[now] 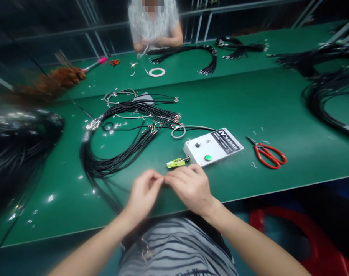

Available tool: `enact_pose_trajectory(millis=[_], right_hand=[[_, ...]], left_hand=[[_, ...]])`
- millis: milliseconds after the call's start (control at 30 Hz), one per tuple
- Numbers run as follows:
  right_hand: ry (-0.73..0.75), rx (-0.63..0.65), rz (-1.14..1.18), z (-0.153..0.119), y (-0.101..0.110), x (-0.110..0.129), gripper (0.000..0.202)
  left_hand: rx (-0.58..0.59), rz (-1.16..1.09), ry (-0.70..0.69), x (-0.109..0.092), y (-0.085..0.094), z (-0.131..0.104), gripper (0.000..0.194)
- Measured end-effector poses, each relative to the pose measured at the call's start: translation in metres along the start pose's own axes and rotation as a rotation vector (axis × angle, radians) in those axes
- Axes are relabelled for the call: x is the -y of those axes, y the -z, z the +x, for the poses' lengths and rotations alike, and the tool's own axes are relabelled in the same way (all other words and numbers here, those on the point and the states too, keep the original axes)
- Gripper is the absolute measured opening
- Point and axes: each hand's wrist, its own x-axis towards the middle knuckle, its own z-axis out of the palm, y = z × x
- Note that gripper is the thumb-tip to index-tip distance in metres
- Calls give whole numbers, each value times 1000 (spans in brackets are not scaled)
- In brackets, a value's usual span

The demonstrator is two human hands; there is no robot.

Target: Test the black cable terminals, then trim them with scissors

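Note:
My left hand (145, 191) and my right hand (191, 188) meet at the fingertips just above the table's front edge. Both are closed in a pinch, and whatever is between the fingers is too small or hidden to make out. Right behind my right hand lies a white control box (213, 147) with a green button, a black knob and a dark label. A yellow-green clip-like piece (176, 163) sticks out from the box's left side, close to my fingertips. To the left curves a bundle of black cables (89, 153) with bare copper-coloured ends.
Red-handled scissors (270, 155) lie right of the box. More black cable bundles (315, 103) rest at the right, another heap (25, 142) at the left. Across the green table (234, 99) a person (155, 27) sits near a white tape roll (157, 72). A red stool (315, 237) stands below.

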Motion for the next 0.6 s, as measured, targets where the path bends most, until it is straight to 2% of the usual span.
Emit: enact_pose_trajectory(millis=[233, 367, 500, 600], right_hand=[[-55, 36, -132, 2, 20, -25, 7], [-48, 232, -205, 16, 21, -45, 20], [-51, 406, -191, 31, 16, -55, 13], [-45, 463, -190, 36, 14, -57, 7]], left_hand=[[-56, 1, 18, -3, -1, 6, 15], [-74, 44, -6, -5, -3, 14, 15], [-98, 83, -20, -4, -4, 20, 15], [-112, 99, -29, -1, -6, 23, 15]])
